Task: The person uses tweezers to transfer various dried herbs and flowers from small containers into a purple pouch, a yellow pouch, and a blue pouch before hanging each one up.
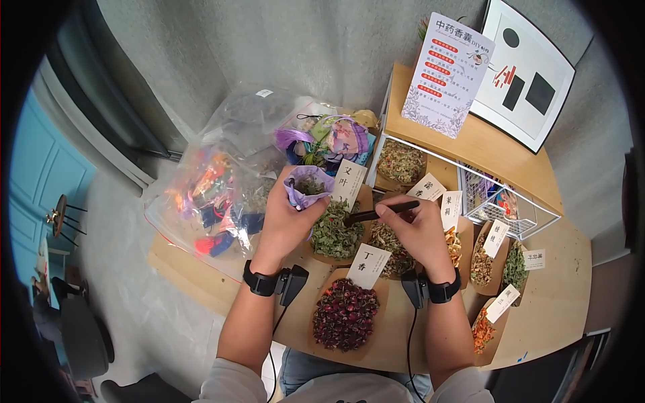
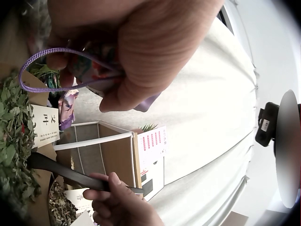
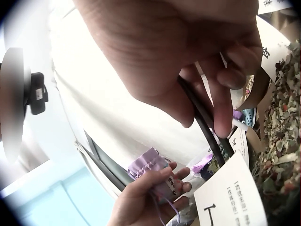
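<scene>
Purple pouch (image 1: 299, 199) was gripped mouth-up near frame centre by the left hand (image 1: 286, 225), apparently for easy access; black tweezers (image 1: 366, 215) were pinched by the right hand (image 1: 420, 232), tips at green leaves (image 1: 334, 235), seemingly for picking.

The head camera looks forward and down from above the forearms (image 1: 245, 336), far enough back to cover most of the surface (image 1: 195, 269). The left-wrist camera sits close to the left hand (image 1: 283, 218), which fills the top of its view; it faces the pale curtain (image 2: 207, 117), turned sideways so green leaves (image 2: 14, 136) run down the left edge. The right-wrist camera, equally near the right hand (image 1: 422, 230), is turned the opposite way (its dried mix (image 3: 282, 132) lines the right edge). All three share both hands and the black tweezers (image 1: 366, 215).
</scene>
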`<state>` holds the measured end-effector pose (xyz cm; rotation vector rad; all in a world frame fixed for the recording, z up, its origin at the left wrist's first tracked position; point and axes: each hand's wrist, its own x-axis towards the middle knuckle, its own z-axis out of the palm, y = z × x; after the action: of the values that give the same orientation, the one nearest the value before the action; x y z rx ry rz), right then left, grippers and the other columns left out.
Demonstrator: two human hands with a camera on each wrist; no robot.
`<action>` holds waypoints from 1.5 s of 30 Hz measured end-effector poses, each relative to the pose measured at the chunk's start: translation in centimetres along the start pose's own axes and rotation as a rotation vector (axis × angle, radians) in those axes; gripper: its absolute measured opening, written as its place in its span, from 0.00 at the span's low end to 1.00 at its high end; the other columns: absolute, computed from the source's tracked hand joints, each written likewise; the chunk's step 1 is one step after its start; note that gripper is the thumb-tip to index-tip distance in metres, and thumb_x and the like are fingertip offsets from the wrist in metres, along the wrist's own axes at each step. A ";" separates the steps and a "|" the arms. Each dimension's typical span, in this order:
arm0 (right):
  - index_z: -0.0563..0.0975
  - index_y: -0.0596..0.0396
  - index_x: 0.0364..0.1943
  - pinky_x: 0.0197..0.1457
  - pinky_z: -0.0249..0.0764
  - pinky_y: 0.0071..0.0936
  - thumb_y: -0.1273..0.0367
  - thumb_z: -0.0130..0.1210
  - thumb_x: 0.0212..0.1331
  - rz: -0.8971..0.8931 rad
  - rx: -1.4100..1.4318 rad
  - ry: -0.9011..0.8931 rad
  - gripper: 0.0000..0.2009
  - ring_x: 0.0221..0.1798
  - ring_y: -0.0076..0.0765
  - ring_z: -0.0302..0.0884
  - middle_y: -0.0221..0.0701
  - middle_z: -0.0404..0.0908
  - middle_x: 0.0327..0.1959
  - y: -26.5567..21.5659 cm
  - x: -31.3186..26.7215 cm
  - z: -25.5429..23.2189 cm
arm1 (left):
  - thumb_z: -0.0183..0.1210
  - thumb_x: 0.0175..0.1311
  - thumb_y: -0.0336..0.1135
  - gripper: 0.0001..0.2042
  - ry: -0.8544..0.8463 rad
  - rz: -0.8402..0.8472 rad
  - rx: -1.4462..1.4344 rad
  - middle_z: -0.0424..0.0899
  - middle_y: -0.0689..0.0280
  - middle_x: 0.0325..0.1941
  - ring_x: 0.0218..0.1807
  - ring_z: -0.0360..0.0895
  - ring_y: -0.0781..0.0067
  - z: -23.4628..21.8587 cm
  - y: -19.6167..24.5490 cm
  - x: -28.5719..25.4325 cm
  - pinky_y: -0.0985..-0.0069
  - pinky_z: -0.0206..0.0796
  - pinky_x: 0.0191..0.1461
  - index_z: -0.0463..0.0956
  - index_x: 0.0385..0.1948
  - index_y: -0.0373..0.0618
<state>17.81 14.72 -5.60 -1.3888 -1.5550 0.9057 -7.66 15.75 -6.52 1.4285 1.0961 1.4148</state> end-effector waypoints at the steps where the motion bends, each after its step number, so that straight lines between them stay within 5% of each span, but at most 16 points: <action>1: 0.92 0.55 0.41 0.30 0.72 0.25 0.64 0.73 0.67 -0.069 -0.056 -0.015 0.09 0.24 0.21 0.79 0.30 0.90 0.25 -0.2 -0.1 0.0 | 0.70 0.66 0.21 0.18 -0.005 0.000 -0.003 0.87 0.70 0.49 0.51 0.81 0.82 0.0 0.0 0.0 0.77 0.74 0.58 0.77 0.56 0.41; 6: 0.92 0.51 0.41 0.33 0.75 0.30 0.68 0.74 0.62 -0.053 -0.259 -0.068 0.06 0.26 0.32 0.81 0.34 0.89 0.28 -1.8 -0.6 0.1 | 0.70 0.66 0.21 0.18 -0.026 -0.004 -0.011 0.87 0.71 0.49 0.52 0.81 0.83 -0.1 -0.2 0.0 0.77 0.74 0.58 0.78 0.55 0.41; 8: 0.92 0.54 0.38 0.36 0.77 0.34 0.72 0.75 0.58 -0.380 -0.188 -0.008 0.06 0.29 0.40 0.82 0.36 0.89 0.29 -1.2 -0.5 0.4 | 0.70 0.65 0.20 0.18 -0.052 0.001 -0.004 0.87 0.71 0.49 0.52 0.81 0.83 -0.1 0.0 0.0 0.77 0.74 0.58 0.78 0.55 0.42; 14: 0.90 0.56 0.34 0.35 0.76 0.36 0.77 0.74 0.56 -0.575 -0.251 -0.124 0.04 0.29 0.41 0.80 0.36 0.86 0.27 -2.4 -0.8 0.2 | 0.70 0.65 0.20 0.18 -0.044 -0.031 -0.011 0.87 0.71 0.48 0.51 0.82 0.83 -0.1 0.4 -0.1 0.77 0.74 0.58 0.79 0.54 0.42; 24: 0.92 0.59 0.37 0.27 0.59 0.25 0.79 0.75 0.56 -0.433 -0.034 0.132 0.06 0.23 0.23 0.71 0.29 0.81 0.21 -4.6 -1.7 -2.0 | 0.73 0.61 0.20 0.20 -0.019 -0.030 0.062 0.87 0.71 0.47 0.49 0.82 0.82 -0.3 -0.3 -0.1 0.76 0.74 0.58 0.78 0.53 0.44; 28: 0.92 0.61 0.38 0.27 0.55 0.24 0.80 0.75 0.56 -0.414 0.122 0.238 0.07 0.25 0.20 0.69 0.28 0.81 0.22 -4.6 -2.2 -2.1 | 0.74 0.57 0.20 0.22 0.013 0.051 0.301 0.86 0.70 0.47 0.50 0.82 0.80 -0.2 -0.8 -0.4 0.75 0.74 0.58 0.78 0.53 0.43; 36: 0.91 0.61 0.42 0.30 0.64 0.27 0.80 0.75 0.57 -0.543 0.005 0.148 0.09 0.27 0.26 0.73 0.31 0.84 0.24 -6.2 -2.3 -0.4 | 0.74 0.57 0.21 0.23 -0.205 0.052 0.242 0.84 0.70 0.47 0.51 0.82 0.79 0.3 0.4 -0.6 0.75 0.74 0.58 0.78 0.54 0.44; 39: 0.91 0.62 0.43 0.33 0.67 0.26 0.79 0.74 0.59 -0.487 0.040 0.161 0.08 0.29 0.26 0.76 0.32 0.87 0.28 -5.6 -2.6 -0.8 | 0.74 0.60 0.21 0.22 -0.175 -0.020 0.166 0.86 0.71 0.47 0.51 0.82 0.80 -0.1 0.2 -0.2 0.76 0.74 0.58 0.78 0.55 0.44; 41: 0.91 0.62 0.41 0.34 0.69 0.24 0.79 0.72 0.62 -0.376 0.311 0.333 0.06 0.30 0.24 0.78 0.31 0.89 0.30 -4.5 -2.1 -0.5 | 0.71 0.63 0.22 0.19 0.033 0.011 -0.003 0.87 0.69 0.48 0.50 0.82 0.81 -0.1 -0.3 0.0 0.76 0.75 0.57 0.79 0.55 0.42; 45: 0.92 0.57 0.41 0.38 0.73 0.23 0.74 0.74 0.63 -0.241 0.065 0.137 0.05 0.35 0.23 0.81 0.30 0.90 0.33 -4.6 -1.6 -0.2 | 0.70 0.66 0.22 0.17 0.127 -0.095 -0.054 0.86 0.69 0.48 0.51 0.82 0.81 -0.3 -0.1 0.2 0.77 0.74 0.58 0.77 0.54 0.41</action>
<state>16.27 12.53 -1.56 -1.1627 -1.5356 0.6942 -7.96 15.93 -6.54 1.2469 1.1807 1.4721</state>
